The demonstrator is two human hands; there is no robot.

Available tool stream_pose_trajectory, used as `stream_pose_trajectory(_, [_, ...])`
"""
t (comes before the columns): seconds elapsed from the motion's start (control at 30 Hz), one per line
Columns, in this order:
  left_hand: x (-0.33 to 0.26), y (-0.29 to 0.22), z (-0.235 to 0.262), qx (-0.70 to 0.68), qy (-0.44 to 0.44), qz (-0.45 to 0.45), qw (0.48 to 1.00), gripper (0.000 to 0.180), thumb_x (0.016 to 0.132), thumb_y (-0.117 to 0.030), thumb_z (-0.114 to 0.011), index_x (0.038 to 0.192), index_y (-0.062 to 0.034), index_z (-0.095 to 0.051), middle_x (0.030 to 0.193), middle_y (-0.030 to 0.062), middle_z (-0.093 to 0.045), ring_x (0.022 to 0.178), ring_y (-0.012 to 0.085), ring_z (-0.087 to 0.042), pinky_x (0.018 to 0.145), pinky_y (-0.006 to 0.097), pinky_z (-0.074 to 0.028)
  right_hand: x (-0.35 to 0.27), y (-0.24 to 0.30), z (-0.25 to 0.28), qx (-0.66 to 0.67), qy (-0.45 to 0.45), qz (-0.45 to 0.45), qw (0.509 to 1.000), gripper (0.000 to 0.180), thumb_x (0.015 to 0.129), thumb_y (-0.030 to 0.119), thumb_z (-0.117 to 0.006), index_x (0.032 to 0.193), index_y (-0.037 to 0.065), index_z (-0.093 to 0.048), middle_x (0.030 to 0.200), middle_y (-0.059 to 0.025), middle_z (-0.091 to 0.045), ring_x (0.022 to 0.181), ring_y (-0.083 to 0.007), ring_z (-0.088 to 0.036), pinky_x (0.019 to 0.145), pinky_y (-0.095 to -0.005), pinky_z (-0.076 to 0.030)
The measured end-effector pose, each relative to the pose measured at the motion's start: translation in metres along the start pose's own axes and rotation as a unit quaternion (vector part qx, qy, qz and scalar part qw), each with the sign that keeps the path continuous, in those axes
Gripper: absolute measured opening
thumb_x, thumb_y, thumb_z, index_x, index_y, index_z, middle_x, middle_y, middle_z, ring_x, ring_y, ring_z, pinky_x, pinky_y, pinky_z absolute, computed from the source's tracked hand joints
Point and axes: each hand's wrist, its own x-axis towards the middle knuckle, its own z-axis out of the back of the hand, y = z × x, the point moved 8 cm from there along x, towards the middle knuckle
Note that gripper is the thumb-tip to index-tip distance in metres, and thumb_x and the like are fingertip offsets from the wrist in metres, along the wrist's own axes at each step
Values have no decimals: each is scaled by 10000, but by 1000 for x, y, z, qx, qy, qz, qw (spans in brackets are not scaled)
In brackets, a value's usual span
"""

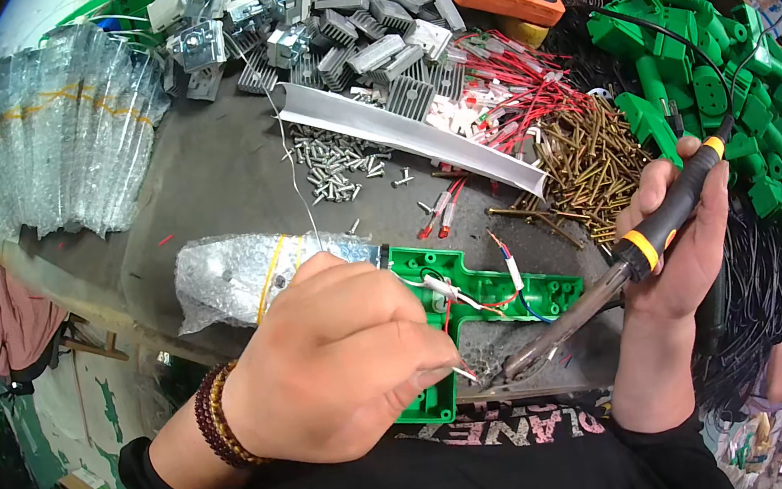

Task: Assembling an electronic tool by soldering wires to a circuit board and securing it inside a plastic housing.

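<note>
Head view has the right hand [681,257] curled around the dark, yellow-banded grip of a soldering iron [628,262], its slim metal barrel slanting from upper right to lower left at the table's near edge. Its tip points toward a thin wire [467,373] pinched by the nearly fisted left hand [327,355], above a ribbed green plastic casing [560,292] beside crinkled bubble wrap [215,286].
</note>
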Motion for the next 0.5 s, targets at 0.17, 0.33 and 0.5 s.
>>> stream_pose_trajectory(0.17, [4, -2, 14, -8, -62, 29, 998, 92, 786, -72, -771, 847, -71, -701, 782, 58, -609, 659, 213, -572, 591, 321, -443, 2, 6, 4, 11, 3, 15, 1000, 372, 1081, 407, -380, 1238, 84, -478, 821, -83, -549, 459, -74, -421, 401, -213, -382])
stream_pose_trajectory(0.33, [15, -2, 16, 5, -93, 22, 995, 106, 780, -47, -775, 847, -49, -693, 788, 77, -625, 670, 217, -587, 587, 314, -460, 2, 11, 18, 15, -66, 46, 997, 376, 1085, 406, -361, 1241, 88, -487, 878, -109, -583, 468, -84, -439, 406, -205, -392])
stream_pose_trajectory(0.5, [19, 0, 21, 28, -129, 22, 991, 100, 780, -41, -768, 841, -40, -689, 778, 76, -629, 673, 220, -586, 591, 316, -460, 2, 13, 21, 28, -73, 62, 995, 384, 1086, 425, -340, 1255, 112, -484, 903, -121, -608, 470, -92, -445, 412, -210, -399])
